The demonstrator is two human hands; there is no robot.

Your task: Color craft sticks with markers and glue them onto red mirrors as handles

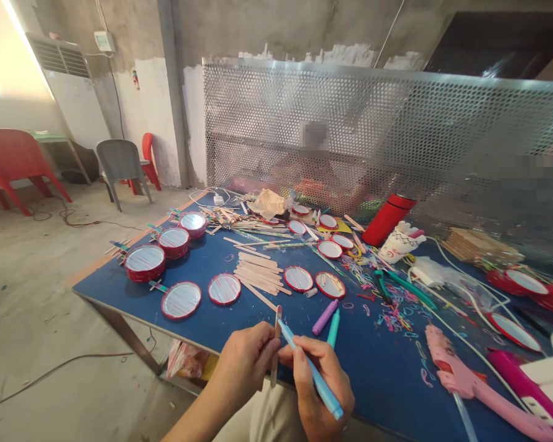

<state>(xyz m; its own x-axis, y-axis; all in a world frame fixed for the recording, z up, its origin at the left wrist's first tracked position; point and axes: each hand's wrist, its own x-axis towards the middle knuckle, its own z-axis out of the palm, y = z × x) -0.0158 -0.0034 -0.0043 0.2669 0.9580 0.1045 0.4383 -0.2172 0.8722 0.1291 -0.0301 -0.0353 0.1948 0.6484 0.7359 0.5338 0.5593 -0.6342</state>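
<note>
My left hand (pixel 246 362) is closed around a thin wooden craft stick (pixel 276 344), held upright at the near edge of the blue table (pixel 203 276). My right hand (pixel 320 383) grips a light blue marker (pixel 311 368), its tip touching the stick near the top. Just beyond my hands lie a purple marker (pixel 325 317) and a teal marker (pixel 333 328). A loose pile of bare wooden sticks (pixel 258 273) rests farther back on the table.
Several red-rimmed round lids (pixel 181 299) with sticks lie across the table, some stacked at the left. A pink glue gun (pixel 470 380) lies at right, with rubber bands (pixel 391 316), a paper cup (pixel 399 242), a red flask (pixel 387 219). A perforated metal screen (pixel 373 129) stands behind.
</note>
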